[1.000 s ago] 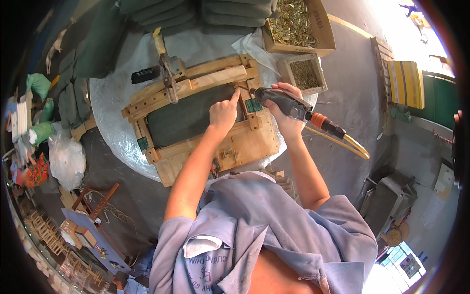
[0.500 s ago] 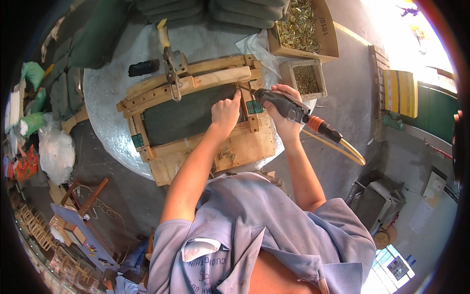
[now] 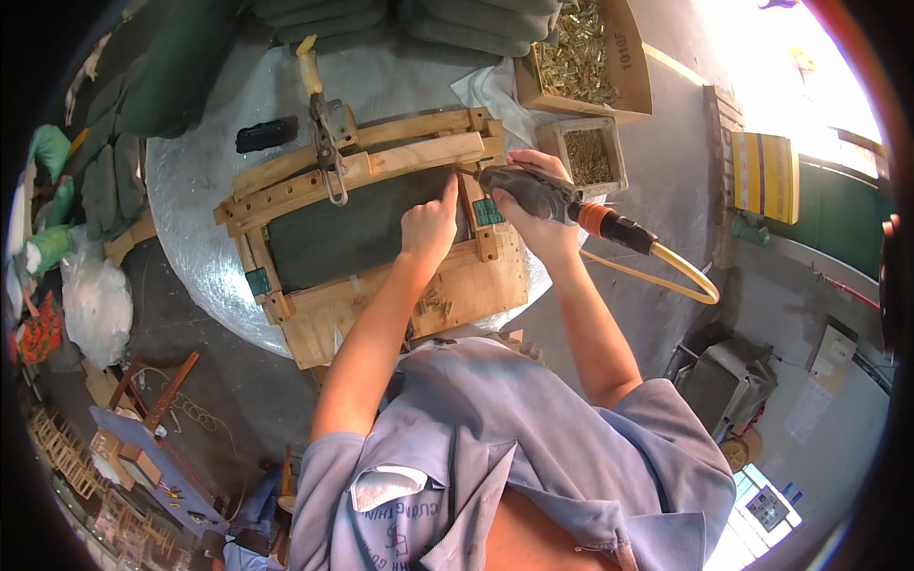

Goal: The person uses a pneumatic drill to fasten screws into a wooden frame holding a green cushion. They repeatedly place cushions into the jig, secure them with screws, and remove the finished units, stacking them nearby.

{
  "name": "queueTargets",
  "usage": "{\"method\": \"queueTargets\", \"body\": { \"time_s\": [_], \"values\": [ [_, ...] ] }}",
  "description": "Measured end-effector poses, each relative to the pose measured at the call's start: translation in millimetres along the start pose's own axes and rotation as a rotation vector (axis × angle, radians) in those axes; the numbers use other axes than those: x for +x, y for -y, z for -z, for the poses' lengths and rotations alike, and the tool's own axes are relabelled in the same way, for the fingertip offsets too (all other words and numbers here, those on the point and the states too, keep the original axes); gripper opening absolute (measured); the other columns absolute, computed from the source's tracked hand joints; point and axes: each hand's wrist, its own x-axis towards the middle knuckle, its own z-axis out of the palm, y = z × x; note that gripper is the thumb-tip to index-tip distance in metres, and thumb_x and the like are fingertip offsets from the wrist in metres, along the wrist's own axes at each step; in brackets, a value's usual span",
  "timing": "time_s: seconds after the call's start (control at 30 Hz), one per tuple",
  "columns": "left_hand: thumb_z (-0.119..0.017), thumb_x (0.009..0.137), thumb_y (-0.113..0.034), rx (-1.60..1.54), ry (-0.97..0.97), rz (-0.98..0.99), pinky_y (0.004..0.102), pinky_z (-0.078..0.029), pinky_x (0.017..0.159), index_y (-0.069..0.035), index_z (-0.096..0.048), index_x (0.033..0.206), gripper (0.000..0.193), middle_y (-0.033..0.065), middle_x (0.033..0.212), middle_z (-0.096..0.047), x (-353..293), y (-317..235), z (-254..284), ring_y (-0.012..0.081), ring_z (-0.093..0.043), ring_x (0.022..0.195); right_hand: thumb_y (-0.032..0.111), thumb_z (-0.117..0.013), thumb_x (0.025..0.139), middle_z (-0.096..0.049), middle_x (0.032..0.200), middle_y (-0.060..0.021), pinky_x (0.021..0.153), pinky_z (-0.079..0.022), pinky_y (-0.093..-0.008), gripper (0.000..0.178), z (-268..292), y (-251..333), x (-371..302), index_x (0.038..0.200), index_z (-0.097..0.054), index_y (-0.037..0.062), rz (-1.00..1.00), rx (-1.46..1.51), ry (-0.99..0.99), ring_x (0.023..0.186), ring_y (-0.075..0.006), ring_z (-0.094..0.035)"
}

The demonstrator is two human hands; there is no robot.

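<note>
My right hand (image 3: 541, 205) is wrapped round a dark air screwdriver (image 3: 529, 189) with an orange collar. A yellow hose (image 3: 700, 276) runs from its rear end. The tool's tip points left at the top right inner corner of a wooden frame (image 3: 480, 217). My left hand (image 3: 429, 228) has its index finger stretched to that same corner, close to the tip. Its other fingers are curled, and whatever they may hold is hidden. The frame surrounds a dark green panel (image 3: 343, 233). A toggle clamp (image 3: 326, 143) with a yellow handle bears on the frame's far rail.
Upper right stand a cardboard box (image 3: 633, 71) of brass-coloured pieces and a wooden box (image 3: 618, 162) of small fasteners. A black object (image 3: 266, 135) lies left of the clamp. Several loose pieces (image 3: 435, 303) rest on the plywood board (image 3: 486, 285). Dark cushions (image 3: 466, 27) are stacked beyond.
The whole view has shifted slightly. The left index finger and the screwdriver's tip remain at the same frame corner, with the screwdriver's angle a little changed.
</note>
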Motion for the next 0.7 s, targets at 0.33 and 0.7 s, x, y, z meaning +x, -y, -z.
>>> {"method": "queueTargets", "body": {
  "time_s": [0.33,0.7],
  "values": [
    [-0.066,0.089,-0.01,0.181,0.089,-0.048,0.0436,-0.064,0.057,0.002,-0.054,0.155,0.068,0.013,0.067,-0.074,8.4,-10.7,0.6,0.0296,-0.078,0.063,-0.002,-0.084,0.082,-0.072,0.122,-0.0117,0.101,-0.057,-0.0331,0.052,-5.1,3.0,-6.4,0.13,-0.064,0.0,0.013,-0.014,-0.018,0.113,-0.0193,-0.072],
    [-0.064,0.092,-0.012,0.243,0.031,-0.088,0.0427,-0.063,0.054,0.006,-0.056,0.151,0.062,0.0136,0.065,-0.074,10.9,-7.7,-3.8,0.0276,-0.078,0.06,0.008,-0.088,0.078,-0.078,0.098,-0.0078,0.084,-0.059,-0.0306,0.038,-23.3,8.6,25.2,0.112,-0.07,0.0008,-0.005,-0.079,-0.053,0.091,-0.0137,-0.074]
  ]
}}
